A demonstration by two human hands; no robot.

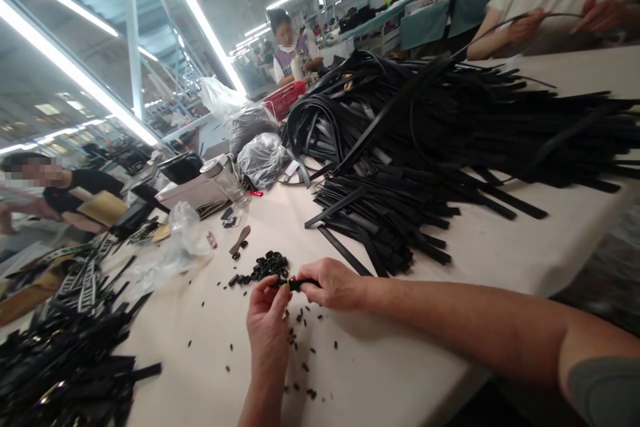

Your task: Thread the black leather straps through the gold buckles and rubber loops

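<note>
My left hand and my right hand meet above the table, both with fingers closed. Between them runs a short black strap, gripped from both sides. A small gold-coloured bit shows on it by my left fingertips; its exact kind is too small to tell. Just behind my fingers lies a heap of small black loops. Tiny black pieces are scattered on the tabletop below and around my hands.
A big pile of black straps covers the back right of the table. Finished-looking straps with metal parts lie at left. A glass jar, plastic bags and a white box stand behind. A co-worker's hands hold a strap across the table.
</note>
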